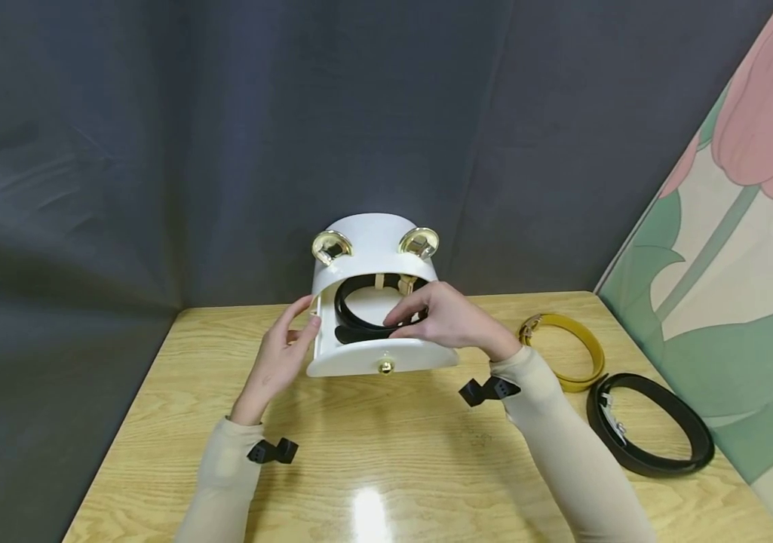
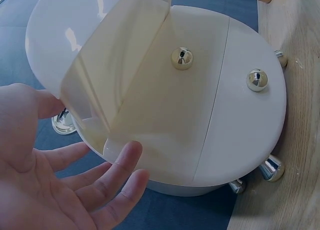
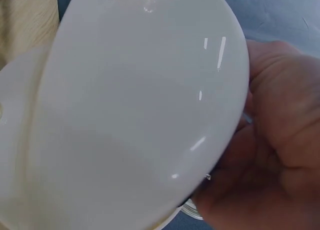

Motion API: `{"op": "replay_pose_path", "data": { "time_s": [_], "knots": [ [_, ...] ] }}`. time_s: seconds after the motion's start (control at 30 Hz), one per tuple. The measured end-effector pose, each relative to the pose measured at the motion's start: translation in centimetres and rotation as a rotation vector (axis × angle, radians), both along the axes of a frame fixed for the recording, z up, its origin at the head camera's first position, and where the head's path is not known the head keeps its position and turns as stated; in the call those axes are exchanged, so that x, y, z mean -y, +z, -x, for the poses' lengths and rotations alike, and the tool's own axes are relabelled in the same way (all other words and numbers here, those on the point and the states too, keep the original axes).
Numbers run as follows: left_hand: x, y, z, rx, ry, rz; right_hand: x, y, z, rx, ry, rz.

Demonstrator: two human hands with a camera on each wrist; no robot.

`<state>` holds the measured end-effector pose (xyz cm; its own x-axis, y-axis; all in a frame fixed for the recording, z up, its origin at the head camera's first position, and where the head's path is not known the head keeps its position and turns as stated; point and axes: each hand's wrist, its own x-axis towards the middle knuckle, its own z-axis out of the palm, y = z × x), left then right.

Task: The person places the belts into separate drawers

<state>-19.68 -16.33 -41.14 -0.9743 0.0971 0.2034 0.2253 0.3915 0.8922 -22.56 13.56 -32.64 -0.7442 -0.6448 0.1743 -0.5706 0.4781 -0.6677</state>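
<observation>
Black coiled belt (image 1: pixel 360 330), pinched by your right hand (image 1: pixel 446 320); your left hand (image 1: pixel 276 360) spreads its fingers. Left-wrist view alone: gold feet (image 2: pixel 271 168).

White glare on the table (image 1: pixel 372 452), soft shadows, dim wrist views, right hand (image 3: pixel 282 145) perhaps slightly blurred

One wood-grain tabletop (image 1: pixel 427 445), on which lie one coiled yellow belt (image 1: pixel 597 356) and one silver-buckled black belt (image 1: pixel 667 466); dark curtain (image 1: pixel 359 121); tulip-patterned panel (image 1: pixel 759 332).
</observation>
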Motion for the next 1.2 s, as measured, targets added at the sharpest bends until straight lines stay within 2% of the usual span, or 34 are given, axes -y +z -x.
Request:
{"op": "replay_pose_path", "data": {
  "time_s": [0.23, 0.33, 0.4, 0.5, 0.63, 0.73, 0.8, 0.87, 0.97, 1.13, 1.2],
  "knots": [
    [0.1, 0.0, 0.0, 0.004, -0.003, -0.001, 0.1, -0.1, 0.7, 0.095, 0.068, -0.003],
    [0.2, -0.1, 0.1, 0.008, 0.003, 0.0, 0.2, -0.5, 1.0, 0.107, 0.061, 0.029],
    [0.2, -0.1, 0.1, 0.004, 0.004, 0.0, 0.3, -0.9, 1.1, 0.106, 0.027, 0.077],
    [0.2, -0.1, 0.2, 0.006, 0.003, -0.004, 0.1, -1.5, 1.1, 0.105, -0.042, 0.204],
    [0.2, -0.1, 0.2, 0.011, -0.007, -0.009, -0.4, -1.9, 0.5, 0.138, -0.165, 0.465],
    [0.2, -0.1, 0.0, 0.016, -0.01, -0.003, -0.5, -1.6, -0.9, 0.168, -0.291, 0.678],
    [0.2, -0.1, -0.1, 0.021, -0.007, -0.001, -0.4, -1.2, -2.2, 0.156, -0.361, 0.783],
    [0.2, -0.1, -0.2, 0.02, -0.003, 0.004, -0.2, -1.0, -3.7, 0.104, -0.402, 0.815],
    [0.3, 0.0, -0.2, 0.016, 0.003, 0.005, 0.3, -1.4, -5.5, -0.038, -0.418, 0.805],
    [0.4, -0.1, -0.1, 0.011, -0.001, -0.002, 0.9, -3.9, -7.1, -0.359, -0.379, 0.792],
    [0.4, -0.2, -0.1, 0.015, 0.001, -0.001, 1.0, -5.1, -7.4, -0.447, -0.329, 0.767]
  ]
}}
